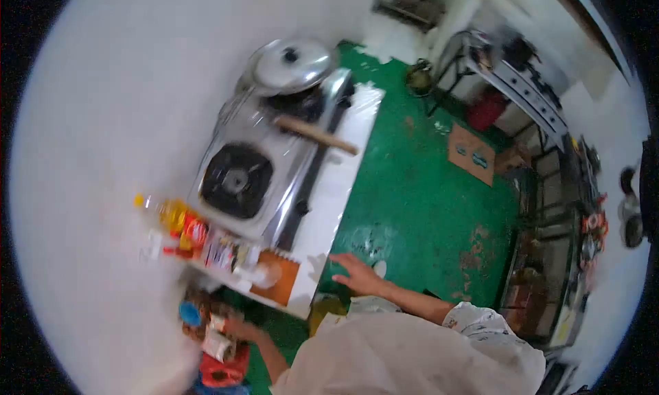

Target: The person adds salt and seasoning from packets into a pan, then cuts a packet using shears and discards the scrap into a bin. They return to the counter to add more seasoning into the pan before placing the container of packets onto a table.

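My right hand (360,275) hangs over the green floor just off the front edge of the white table (317,223), fingers apart and holding nothing. Lower left, my left hand (237,328) reaches down beside the table among jars and packets. It is nearest to a container with a pale label (218,345) and a blue-lidded jar (191,314). Blur hides whether its fingers grip anything. On the table is a two-burner gas stove (237,178), with a lidded metal pot (292,65) on the far burner and a wooden stick or handle (316,134) lying across the stove.
An oil bottle (175,216), small packets (221,252) and a brown notebook (276,277) stand or lie at the table's near end. Red bags (223,367) sit below. Across the green floor (419,209) are flattened cardboard (471,154), another stove (518,86) and dark shelving (542,278).
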Motion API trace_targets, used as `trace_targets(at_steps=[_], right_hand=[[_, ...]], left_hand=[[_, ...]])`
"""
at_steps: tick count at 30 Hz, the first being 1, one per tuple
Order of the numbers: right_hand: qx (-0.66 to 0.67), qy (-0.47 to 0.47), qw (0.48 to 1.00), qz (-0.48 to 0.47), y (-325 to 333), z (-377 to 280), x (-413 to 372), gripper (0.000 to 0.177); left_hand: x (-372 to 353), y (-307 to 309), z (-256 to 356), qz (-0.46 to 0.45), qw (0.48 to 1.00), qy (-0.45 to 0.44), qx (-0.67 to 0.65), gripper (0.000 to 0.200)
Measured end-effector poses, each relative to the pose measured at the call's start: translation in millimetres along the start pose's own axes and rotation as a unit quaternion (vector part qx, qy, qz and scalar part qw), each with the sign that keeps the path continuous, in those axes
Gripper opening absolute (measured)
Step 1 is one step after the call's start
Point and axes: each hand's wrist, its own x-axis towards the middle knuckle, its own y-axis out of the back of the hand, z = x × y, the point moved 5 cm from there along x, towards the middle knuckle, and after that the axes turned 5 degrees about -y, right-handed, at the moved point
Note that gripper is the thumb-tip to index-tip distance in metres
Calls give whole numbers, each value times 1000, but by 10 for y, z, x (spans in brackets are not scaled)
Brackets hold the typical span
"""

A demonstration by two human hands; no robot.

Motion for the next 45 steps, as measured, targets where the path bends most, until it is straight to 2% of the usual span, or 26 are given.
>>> trace_targets(at_steps=[3, 6, 9, 11, 12, 15, 18, 19, 22, 24, 26, 27, 29, 31, 33, 34, 35, 36, 37, 38, 39, 40, 41, 42, 43, 45], right_hand=[[-4, 1, 999, 38, 467, 537, -241, 47], [-36, -48, 997, 44, 1157, 1139, -534, 45], [-77, -110, 986, 97, 1645, 1855, -991, 41], [-48, -157, 970, 182, 2313, 2178, -1246, 36], [-38, -159, 950, 266, 2537, 2349, -1381, 32], [41, -215, 897, 383, 3022, 2861, -1772, 32], [49, -252, 848, 464, 3396, 3174, -2131, 31], [58, -269, 831, 484, 3475, 3266, -2251, 31], [108, -289, 775, 551, 3664, 3534, -2632, 31], [102, -283, 770, 563, 3685, 3703, -2991, 31], [95, -349, 736, 572, 3653, 3986, -3451, 31], [84, -391, 723, 563, 3655, 4123, -3655, 32], [89, -432, 665, 603, 3611, 4232, -4126, 31], [88, -475, 603, 635, 3574, 4382, -4589, 31], [77, -518, 512, 681, 3335, 4528, -4992, 30], [87, -527, 495, 685, 3232, 4539, -5144, 30], [92, -508, 459, 723, 3164, 4541, -5340, 29], [93, -487, 421, 759, 3110, 4540, -5502, 28], [96, -492, 405, 765, 3083, 4554, -5625, 28], [128, -562, 360, 734, 3047, 4608, -5802, 28], [159, -626, 314, 696, 2985, 4655, -5977, 27], [162, -630, 301, 697, 2982, 4697, -6147, 27], [206, -594, 276, 727, 2952, 4744, -6332, 27], [250, -554, 252, 753, 2913, 4795, -6511, 26], [246, -558, 244, 754, 2905, 4869, -6795, 26], [210, -618, 283, 703, 2920, 5046, -7307, 26]], left_hand=[[-638, 324, 420, 35, 987, 38, -150, 27], [-1239, 446, 1384, 10, 967, -35, -253, 25], [-1730, 388, 2429, -98, 933, -161, -308, 22], [-2005, 321, 3092, -171, 894, -247, -332, 21], [-2098, 255, 3404, -201, 874, -287, -335, 20], [-2266, 298, 4303, -261, 813, -408, -324, 19], [-2119, 379, 5254, -224, 735, -562, -306, 18], [-2062, 544, 5685, -132, 679, -649, -317, 18], [-1966, 1078, 6921, -412, 625, -456, -481, 22], [-2062, 1278, 7855, -660, 512, -314, -452, 18], [-2613, 1626, 8701, -506, 559, -328, -569, 13], [-3005, 1798, 9140, -516, 552, -352, -552, 13], [-3717, 2066, 9793, -493, 614, -368, -494, 17], [-4690, 2057, 10641, -551, 507, -479, -459, 23], [-5921, 2359, 10837, -635, 548, -388, -383, 22], [-6504, 2349, 10971, -687, 395, -455, -405, 23], [-7178, 2401, 11182, -685, 363, -578, -254, 26], [-7829, 2499, 11139, -625, 409, -626, -223, 33], [-8464, 2894, 10815, -639, 386, -632, -208, 35], [-9060, 3250, 10522, -653, 364, -636, -194, 38], [-9595, 3318, 10371, -670, 334, -641, -168, 39], [-10065, 3336, 10220, -688, 305, -643, -142, 40], [-10483, 3355, 10046, -691, 302, -644, -130, 40], [-10850, 3382, 9849, -709, 276, -639, -113, 39], [-11250, 3411, 9636, -728, 243, -633, -101, 38], [-11802, 3313, 9266, -740, 235, -626, -72, 39]])
